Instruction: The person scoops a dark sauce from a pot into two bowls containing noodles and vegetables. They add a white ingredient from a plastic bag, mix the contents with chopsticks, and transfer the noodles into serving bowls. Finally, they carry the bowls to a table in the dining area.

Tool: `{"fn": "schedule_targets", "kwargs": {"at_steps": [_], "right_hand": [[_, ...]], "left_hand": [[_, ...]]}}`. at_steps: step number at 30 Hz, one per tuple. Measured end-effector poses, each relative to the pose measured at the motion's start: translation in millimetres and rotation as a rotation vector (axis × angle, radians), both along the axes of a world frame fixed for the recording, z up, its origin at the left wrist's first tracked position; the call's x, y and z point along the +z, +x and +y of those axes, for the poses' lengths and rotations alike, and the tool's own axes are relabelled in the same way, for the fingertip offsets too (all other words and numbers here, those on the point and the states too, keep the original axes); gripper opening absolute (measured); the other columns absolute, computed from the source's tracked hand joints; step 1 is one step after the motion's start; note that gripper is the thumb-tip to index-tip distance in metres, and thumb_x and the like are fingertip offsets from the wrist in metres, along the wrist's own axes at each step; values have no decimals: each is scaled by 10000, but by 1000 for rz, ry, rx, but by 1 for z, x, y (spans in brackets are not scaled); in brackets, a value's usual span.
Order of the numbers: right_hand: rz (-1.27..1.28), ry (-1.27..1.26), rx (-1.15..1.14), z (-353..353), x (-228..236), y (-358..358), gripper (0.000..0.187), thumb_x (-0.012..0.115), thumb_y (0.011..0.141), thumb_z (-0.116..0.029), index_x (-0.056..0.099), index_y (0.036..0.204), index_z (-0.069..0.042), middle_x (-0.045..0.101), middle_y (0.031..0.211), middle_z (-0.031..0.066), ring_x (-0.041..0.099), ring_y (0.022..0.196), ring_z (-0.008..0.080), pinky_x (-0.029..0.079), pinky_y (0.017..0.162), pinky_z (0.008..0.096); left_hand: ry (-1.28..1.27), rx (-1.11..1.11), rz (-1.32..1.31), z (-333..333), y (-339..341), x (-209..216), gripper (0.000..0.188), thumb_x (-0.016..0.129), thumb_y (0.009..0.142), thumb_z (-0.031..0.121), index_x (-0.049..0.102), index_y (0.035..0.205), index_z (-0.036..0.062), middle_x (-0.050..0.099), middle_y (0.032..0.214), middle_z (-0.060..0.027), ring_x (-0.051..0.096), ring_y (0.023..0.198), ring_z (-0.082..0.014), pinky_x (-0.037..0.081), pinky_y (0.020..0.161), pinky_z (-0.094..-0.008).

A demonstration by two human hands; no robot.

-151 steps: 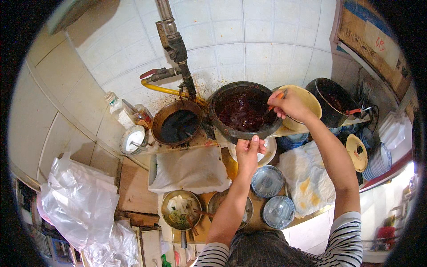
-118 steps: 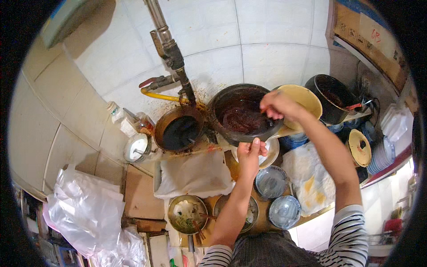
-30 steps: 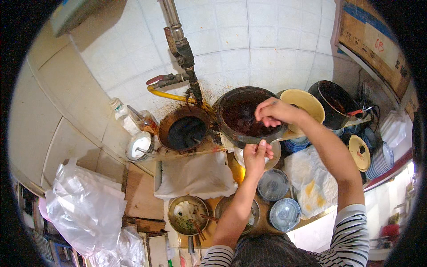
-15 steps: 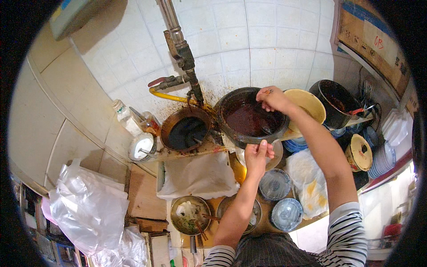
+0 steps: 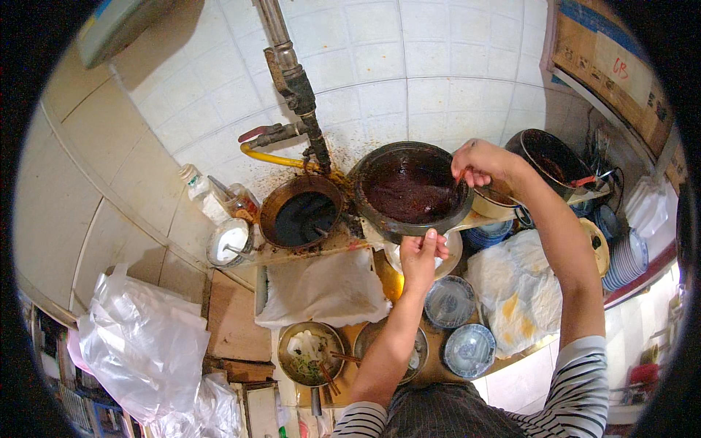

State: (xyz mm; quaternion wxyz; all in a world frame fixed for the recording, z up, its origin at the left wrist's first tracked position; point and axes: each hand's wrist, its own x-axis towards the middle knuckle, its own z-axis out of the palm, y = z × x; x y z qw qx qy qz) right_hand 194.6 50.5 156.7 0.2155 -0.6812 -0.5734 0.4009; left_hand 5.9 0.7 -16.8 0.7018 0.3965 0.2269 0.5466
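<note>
My left hand (image 5: pixel 425 257) is closed on the near rim of a dark round pot (image 5: pixel 376 219), thumb on top. Thick dark red sauce (image 5: pixel 409 193) lies inside the pot. At the pot's right rim, my right hand (image 5: pixel 483 164) is closed around a thin-handled utensil; its handle looks reddish and its lower end cannot be made out. A pale yellow basin (image 5: pixel 488 207) is partly hidden behind my right hand and forearm. Beside the pot on the left stands a brown-rimmed pan (image 5: pixel 272 228) of black liquid.
A pipe with a valve (image 5: pixel 296 87) comes down the tiled wall. In front are a cloth-covered tray (image 5: pixel 321 288), a pan of noodles (image 5: pixel 310 347) with chopsticks, and glass-like bowls (image 5: pixel 469 350). A black pot (image 5: pixel 544 157) stands right; plastic bags (image 5: pixel 142 343) hang left.
My right hand has moved right, from above the sauce to the pot's right rim, now covering more of the yellow basin. My left hand keeps its hold on the near rim.
</note>
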Motion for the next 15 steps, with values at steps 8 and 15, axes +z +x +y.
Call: {"fn": "schedule_targets", "kwargs": {"at_steps": [8,15], "right_hand": [[-36,403,20,62,-55,-29,251,496,810,-229,614,758,-13,559,543,88,515,423,151,425,433,293],[237,211,240,16,-44,-71,163,508,809,-152,614,779,-32,557,558,36,482,422,79,360,378,220]], "left_hand": [[-30,-1,59,-1,2,4,198,541,908,162,558,803,-5,615,709,-96,554,527,-140,492,492,-273],[-29,-12,51,0,-2,1,188,532,911,154,556,818,-7,609,703,-89,550,524,-133,491,483,-263]]}}
